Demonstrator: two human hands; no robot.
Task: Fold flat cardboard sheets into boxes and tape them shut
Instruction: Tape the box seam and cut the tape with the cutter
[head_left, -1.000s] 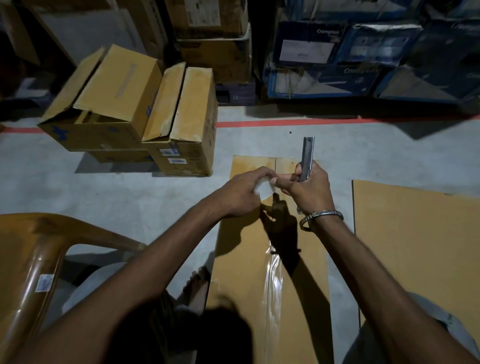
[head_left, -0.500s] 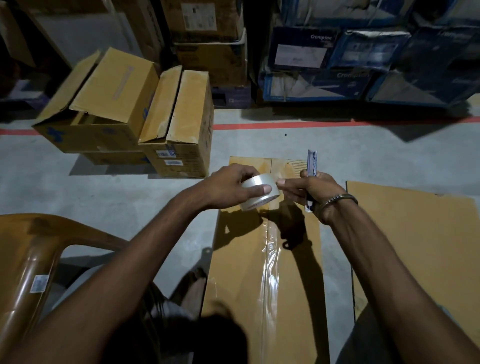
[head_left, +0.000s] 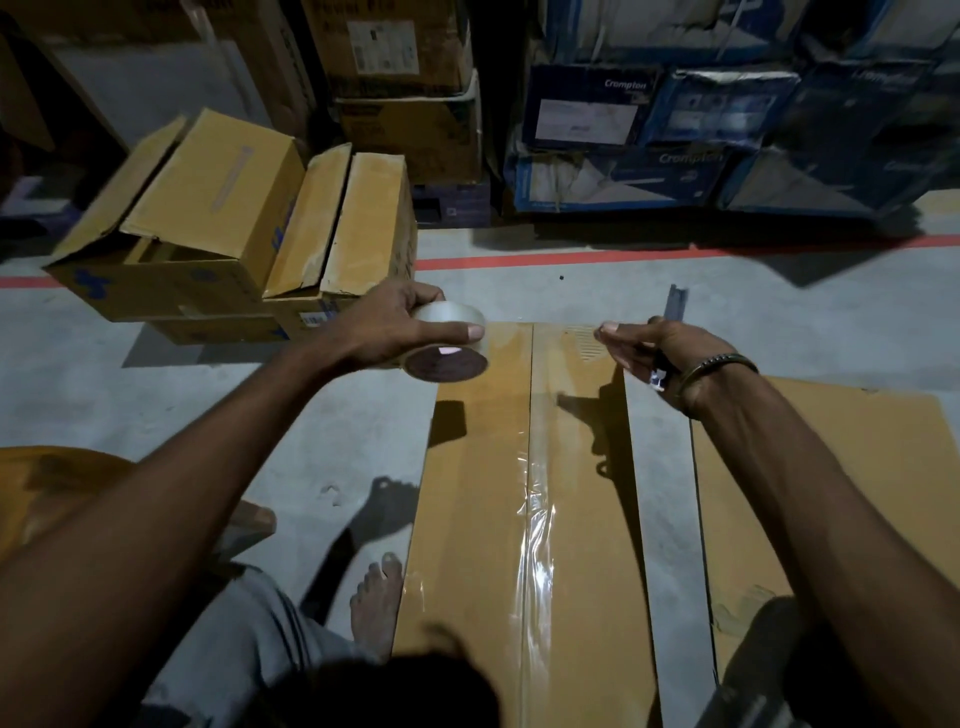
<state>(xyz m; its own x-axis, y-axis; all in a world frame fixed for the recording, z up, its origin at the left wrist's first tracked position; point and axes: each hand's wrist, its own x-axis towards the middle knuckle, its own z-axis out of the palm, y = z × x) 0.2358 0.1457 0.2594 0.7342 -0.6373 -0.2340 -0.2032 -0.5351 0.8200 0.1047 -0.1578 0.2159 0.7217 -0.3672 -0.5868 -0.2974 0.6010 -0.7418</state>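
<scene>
A long brown cardboard box (head_left: 478, 493) lies in front of me on the floor, its centre seam covered by a strip of clear tape (head_left: 537, 509). My left hand (head_left: 395, 327) grips a roll of clear tape (head_left: 449, 343) above the box's far left corner. My right hand (head_left: 649, 348) hovers over the far right corner and holds a metal cutter (head_left: 675, 306) whose blade points away from me; its fingers stretch toward the left. A flat cardboard sheet (head_left: 841, 493) lies on the floor to the right.
Two open brown boxes (head_left: 218, 223) stand on the floor at the left. Stacked blue cartons (head_left: 675, 135) and brown cartons (head_left: 410, 93) line the back behind a red floor line (head_left: 571, 257). An orange plastic chair (head_left: 57, 483) is at my lower left, my bare foot (head_left: 376, 597) beside the box.
My hands have come apart: the left hand carried the tape roll to the left, and the right hand with the cutter moved right. The tape strip is free of the roll.
</scene>
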